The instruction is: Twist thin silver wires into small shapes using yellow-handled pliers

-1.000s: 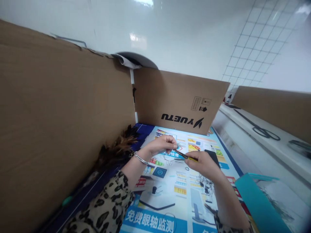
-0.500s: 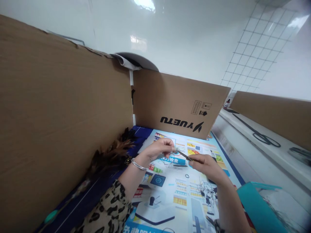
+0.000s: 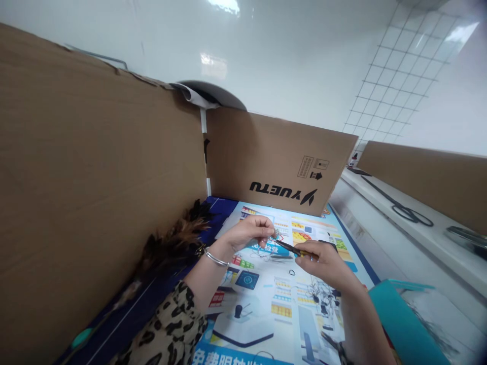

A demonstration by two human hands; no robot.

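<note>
My left hand (image 3: 253, 233), with a silver bangle at its wrist, is pinched closed on a tiny pale, wiry piece (image 3: 277, 233). Its exact kind is too small to make out. In my right hand (image 3: 325, 263) is a slim dark pointed tool (image 3: 287, 247) with yellow on its handle. The tool's tip reaches to the left fingertips, at or touching the small piece. Below the hands lie thin dark strips (image 3: 281, 257) and a small dark ring (image 3: 291, 272) on the printed mat (image 3: 262, 299).
Tangled dark wires (image 3: 319, 294) lie left of my right forearm. Brown feathers (image 3: 178, 233) rest along the left cardboard wall (image 3: 102, 167). Another cardboard panel (image 3: 274, 152) stands behind. A teal box (image 3: 407, 319) is at right, and scissors (image 3: 411, 214) lie on the white ledge.
The tool in my right hand has turned slightly, showing its yellow handle, and its tip sits a little lower by the left fingertips. The view has shifted slightly.
</note>
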